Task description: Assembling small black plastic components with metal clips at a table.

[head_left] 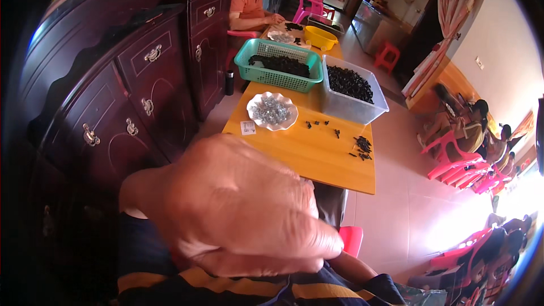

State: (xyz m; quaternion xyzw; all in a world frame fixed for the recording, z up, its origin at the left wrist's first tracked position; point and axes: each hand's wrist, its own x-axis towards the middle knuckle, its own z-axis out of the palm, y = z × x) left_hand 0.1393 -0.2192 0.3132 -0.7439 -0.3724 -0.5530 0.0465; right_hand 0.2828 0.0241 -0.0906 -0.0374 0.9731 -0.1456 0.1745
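Left hand (238,209), grip loosely clenched on nothing visible, fills view before one orange table (317,153), one white dish (272,111)

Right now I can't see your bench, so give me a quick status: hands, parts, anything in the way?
Left hand close to camera, curled, holding nothing visible. Right hand out of view. Small black parts loose on yellow table. White dish of metal pieces alongside.

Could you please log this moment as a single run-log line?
hand: raised close to camera, fingers curled, holds nothing visible | table: white dish of small metal parts, loose black parts | clear tub, green basket: black parts
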